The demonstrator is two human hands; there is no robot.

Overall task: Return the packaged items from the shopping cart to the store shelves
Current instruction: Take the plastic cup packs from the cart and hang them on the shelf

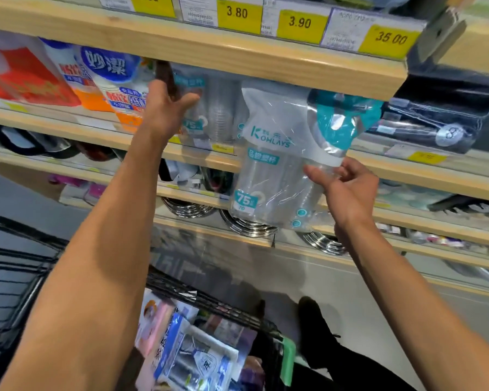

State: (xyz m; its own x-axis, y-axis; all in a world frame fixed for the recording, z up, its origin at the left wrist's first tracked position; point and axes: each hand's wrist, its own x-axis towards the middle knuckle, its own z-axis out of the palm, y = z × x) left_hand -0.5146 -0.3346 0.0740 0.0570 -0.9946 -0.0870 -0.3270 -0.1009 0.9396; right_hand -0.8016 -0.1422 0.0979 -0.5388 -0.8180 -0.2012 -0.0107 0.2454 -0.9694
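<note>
Right hand [347,190]: fingers pinched on the lower right side of a clear cup pack [271,165], teal "75" label, held up in front of the wooden shelf [203,156].
Left hand [167,108]: open, fingers spread against a matching pack [212,108] standing on the shelf.
Shelf neighbours: paper-cup bags [110,80] to the left.
Shopping cart [209,303]: below, holding further packaged items [192,354].

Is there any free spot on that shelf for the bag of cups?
Hardly. The shelf is packed: paper-cup packs on the left, a matching cup bag behind the left hand, dark packs on the right. The only gap is behind the held cup bag.
</note>
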